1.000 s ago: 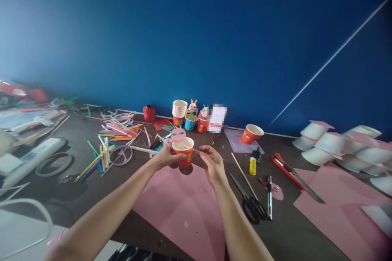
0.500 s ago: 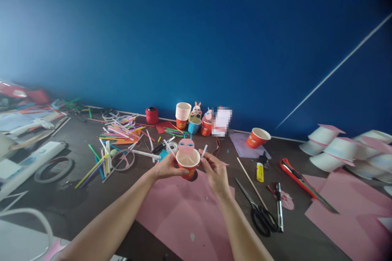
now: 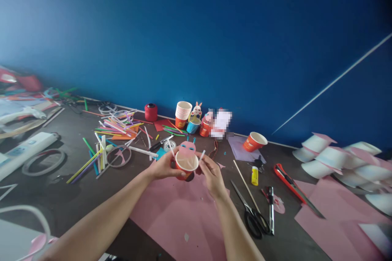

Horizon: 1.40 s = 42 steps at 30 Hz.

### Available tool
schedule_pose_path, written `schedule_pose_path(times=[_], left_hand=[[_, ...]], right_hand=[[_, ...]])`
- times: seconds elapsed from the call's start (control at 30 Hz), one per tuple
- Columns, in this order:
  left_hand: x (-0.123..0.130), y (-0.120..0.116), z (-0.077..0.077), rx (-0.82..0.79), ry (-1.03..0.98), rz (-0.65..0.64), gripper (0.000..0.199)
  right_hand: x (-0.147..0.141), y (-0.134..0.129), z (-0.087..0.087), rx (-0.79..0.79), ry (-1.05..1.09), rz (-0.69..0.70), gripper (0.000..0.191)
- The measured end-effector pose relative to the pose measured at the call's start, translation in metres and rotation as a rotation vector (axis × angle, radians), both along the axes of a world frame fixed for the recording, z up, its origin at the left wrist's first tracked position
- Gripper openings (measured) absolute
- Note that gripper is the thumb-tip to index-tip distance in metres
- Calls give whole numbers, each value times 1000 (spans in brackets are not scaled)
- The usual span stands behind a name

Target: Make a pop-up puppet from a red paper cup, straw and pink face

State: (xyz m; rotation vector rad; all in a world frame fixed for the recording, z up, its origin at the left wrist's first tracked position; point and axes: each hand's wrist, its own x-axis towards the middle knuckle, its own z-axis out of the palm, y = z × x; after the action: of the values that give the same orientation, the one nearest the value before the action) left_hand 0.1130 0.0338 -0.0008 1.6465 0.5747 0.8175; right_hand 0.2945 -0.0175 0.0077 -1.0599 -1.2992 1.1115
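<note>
My left hand (image 3: pixel 162 167) is closed around the left side of a red paper cup (image 3: pixel 187 164), held upright above a pink paper sheet (image 3: pixel 180 216). Rising from the cup's far rim is a pink paper face (image 3: pixel 187 149) with blue eyes and two blue feelers. One white straw piece (image 3: pixel 170 149) sticks up at the cup's left side, beside my left fingers. At the right side, the thumb and fingers of my right hand (image 3: pixel 212 174) pinch a second white straw piece (image 3: pixel 201 155), close against the cup. Its lower end is hidden.
Behind stand stacked cups (image 3: pixel 183 113), finished cup figures (image 3: pixel 194 120) and a red thread spool (image 3: pixel 151 112). Loose coloured straws (image 3: pixel 119 126) lie left. Scissors (image 3: pixel 252 216), a red utility knife (image 3: pixel 294 187), a yellow lighter (image 3: pixel 255 175) and white cups (image 3: pixel 332 159) are at right.
The view has shifted slightly, so most of the table appears further left. Both hands keep their hold on the cup and straw, with the cup slightly lower in the picture.
</note>
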Motion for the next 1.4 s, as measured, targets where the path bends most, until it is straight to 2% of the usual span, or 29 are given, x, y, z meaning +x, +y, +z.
schedule_pose_path(times=[0.13, 0.3, 0.43, 0.6, 0.9, 1.13, 1.27, 1.4], left_hand=[[3, 1, -9, -115, -133, 30, 73], [1, -1, -7, -146, -95, -5, 67], [-1, -2, -6, -183, -74, -64, 68], [-1, -2, -10, -160, -67, -65, 70], [-3, -4, -2, -50, -53, -93, 74], [-1, -4, -8, -164, -77, -96, 82], [4, -4, -12, -163, -111, -53, 75], [8, -6, -14, -172, -122, -8, 67]], right_hand=[[0, 0, -1, -5, 3, -16, 31], [0, -3, 5, -31, -35, 4, 34], [4, -3, 2, -72, -41, 49, 32], [6, -2, -2, -71, 8, 107, 31], [2, -7, 11, -42, -72, 241, 34], [3, -7, 8, -75, -18, 176, 29], [4, -6, 7, -81, -10, 122, 16], [8, -4, 3, -102, 2, 89, 12]])
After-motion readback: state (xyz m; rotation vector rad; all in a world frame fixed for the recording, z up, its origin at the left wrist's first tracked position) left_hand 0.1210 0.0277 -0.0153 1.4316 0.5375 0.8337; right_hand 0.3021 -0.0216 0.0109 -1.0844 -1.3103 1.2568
